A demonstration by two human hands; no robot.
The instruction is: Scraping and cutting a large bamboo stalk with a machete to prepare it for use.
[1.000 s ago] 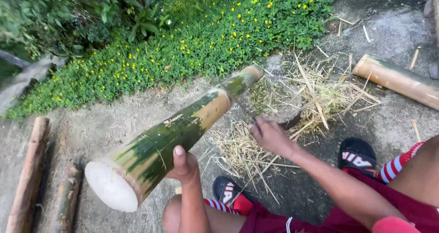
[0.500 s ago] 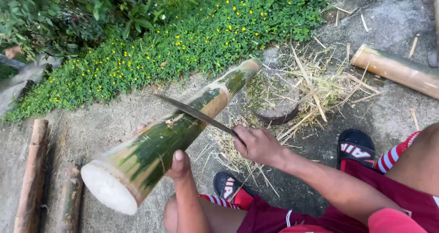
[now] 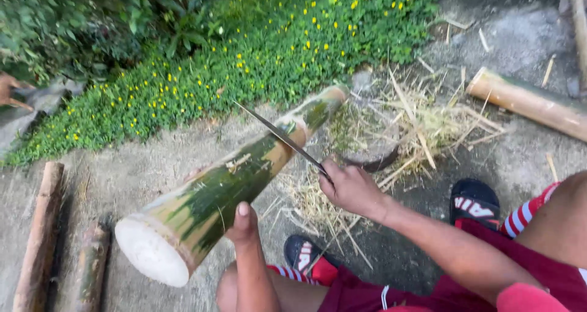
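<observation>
Head view: the left hand [image 3: 243, 221] props a thick green bamboo section [image 3: 235, 180] from below, thumb up against its side, the other fingers hidden beneath it, so how tightly they curl cannot be told. The bamboo slopes from its pale cut end near the left knee down to a far end resting on a stump [image 3: 367, 142] strewn with shavings [image 3: 422, 125]. The right hand [image 3: 351, 188] is closed round the handle of a long knife [image 3: 281, 137], whose blade lies slanted across the upper side of the bamboo, about midway along.

Judging from this, the skin is being pared off. It would go best with the blade kept at a shallow angle and driven away from the body, the propping thumb held well behind the edge, and the far end seated firmly on the stump so that the bamboo cannot roll.

No packages, labels or signs show; only white marks on a black sandal [image 3: 474, 203].
</observation>
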